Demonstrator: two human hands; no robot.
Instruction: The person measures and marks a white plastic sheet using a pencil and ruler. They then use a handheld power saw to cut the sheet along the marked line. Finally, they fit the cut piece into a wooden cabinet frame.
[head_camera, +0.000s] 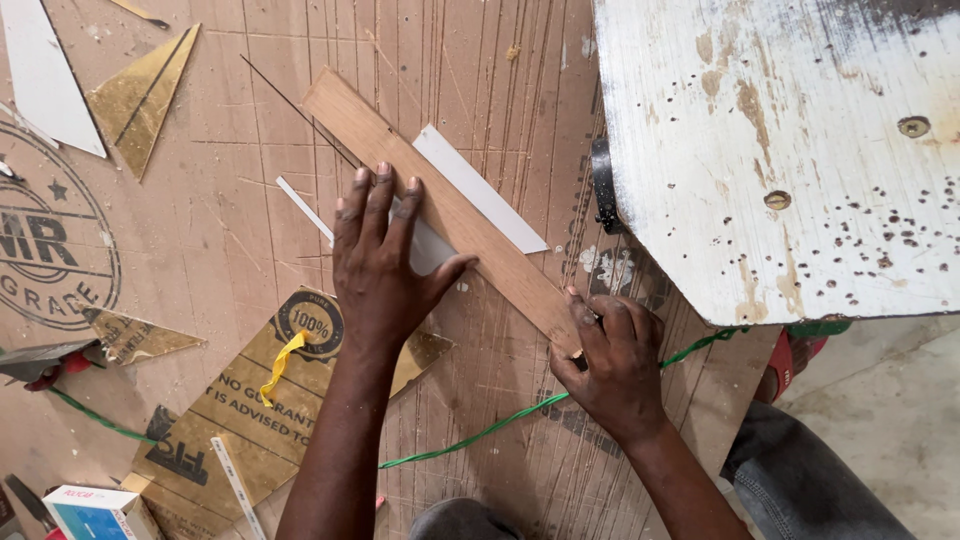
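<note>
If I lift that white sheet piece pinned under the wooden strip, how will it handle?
Probably light and bendy: the white sheet piece looks very thin. Likely slippery, given its smooth face. It is pinned under the wooden strip, which the left hand presses down.

Scored brown board (230, 230) underneath, with a round printed stamp (50, 240) at far left. Gold mirrored triangles (145, 95) near the top left and (135, 335) at mid-left, a white offcut (45, 75) beside the upper one, a larger gold sheet (230, 420) with a yellow strip (282, 362) lower down. Green cord (480, 430) running across the board, a small blue-and-white box (95, 512) at the bottom left, a worn white-painted panel (790, 150) filling the upper right.
</note>
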